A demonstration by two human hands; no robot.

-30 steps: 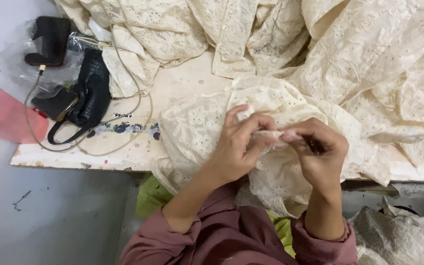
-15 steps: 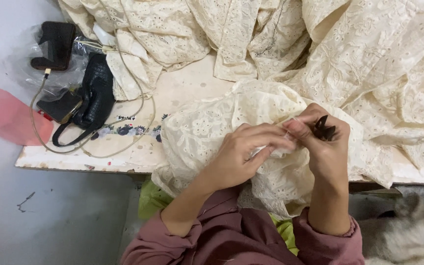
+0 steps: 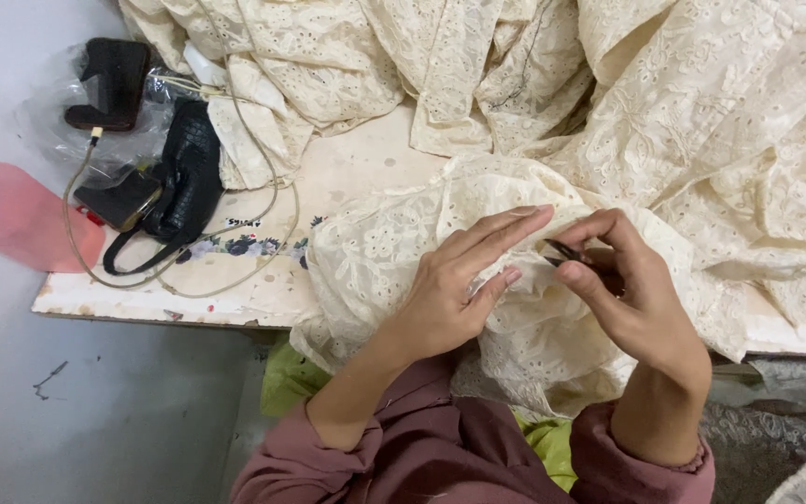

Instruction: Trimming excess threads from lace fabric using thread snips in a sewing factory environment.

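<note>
Hands together on cream lace fabric (image 3: 394, 252).
I see left hand (image 3: 454, 294) pinching it; right hand (image 3: 641, 299), at 3 o'clock, grips small dark snips (image 3: 566, 252).

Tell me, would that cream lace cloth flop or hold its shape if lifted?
The lace would probably flop: it lies in soft folds and droops over the table edge. It looks light, being thin and full of holes. It might snag easily on fingers.
</note>
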